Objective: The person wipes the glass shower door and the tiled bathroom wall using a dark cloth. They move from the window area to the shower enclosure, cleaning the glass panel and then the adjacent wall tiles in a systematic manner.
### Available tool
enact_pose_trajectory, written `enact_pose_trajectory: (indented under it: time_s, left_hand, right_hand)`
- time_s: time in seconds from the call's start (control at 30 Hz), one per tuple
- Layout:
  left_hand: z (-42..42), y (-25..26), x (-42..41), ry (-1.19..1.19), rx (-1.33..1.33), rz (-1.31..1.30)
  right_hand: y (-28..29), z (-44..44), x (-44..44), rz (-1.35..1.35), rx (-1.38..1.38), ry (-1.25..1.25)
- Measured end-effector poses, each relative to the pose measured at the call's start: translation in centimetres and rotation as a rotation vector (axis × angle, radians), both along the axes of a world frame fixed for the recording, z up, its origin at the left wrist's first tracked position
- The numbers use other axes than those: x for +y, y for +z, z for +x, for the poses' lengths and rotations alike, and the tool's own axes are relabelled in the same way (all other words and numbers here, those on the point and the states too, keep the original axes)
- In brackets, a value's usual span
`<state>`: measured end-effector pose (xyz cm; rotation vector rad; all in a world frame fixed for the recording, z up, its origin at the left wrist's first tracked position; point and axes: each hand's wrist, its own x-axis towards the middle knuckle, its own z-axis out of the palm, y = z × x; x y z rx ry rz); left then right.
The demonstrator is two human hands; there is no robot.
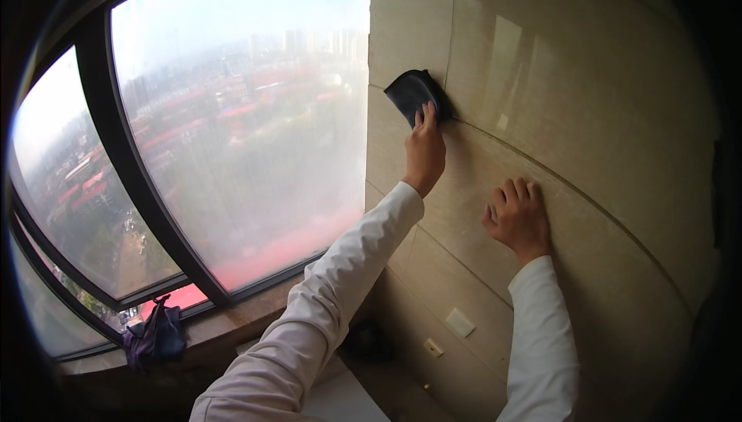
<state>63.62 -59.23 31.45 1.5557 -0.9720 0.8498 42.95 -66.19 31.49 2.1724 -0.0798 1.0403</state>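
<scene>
My left hand (426,146) reaches up to the tiled wall (516,86) beside the window. Its fingers hold a dark, flat, soft-looking item (413,93), perhaps a cloth or pouch, against the tiles near a joint. The palm side of this hand is hidden. Lower and to the right, my right hand (517,216) rests on the wall tiles with its fingers bent and nothing visible in them. A dark grout line (539,162) curves across the wall above the right hand.
At the left is a large window pane (249,132) in a dark frame (142,161). A dark cloth (155,338) hangs over the stone sill (232,323). A white wall plate (461,323) and a smaller socket plate (433,348) sit low on the wall.
</scene>
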Motion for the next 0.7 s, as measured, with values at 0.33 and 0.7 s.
enact_pose_trajectory:
  time_s: [0.33, 0.7]
  left_hand:
    - [-4.2, -31.1, 0.8, -0.066, 0.542, 0.152]
    - [-2.2, -2.2, 0.2, -0.214, -0.038, -0.086]
  right_hand:
    - [0.4, 0.2, 0.5, 0.049, 0.048, 0.085]
    - [0.3, -0.6, 0.3, 0.05, 0.034, 0.058]
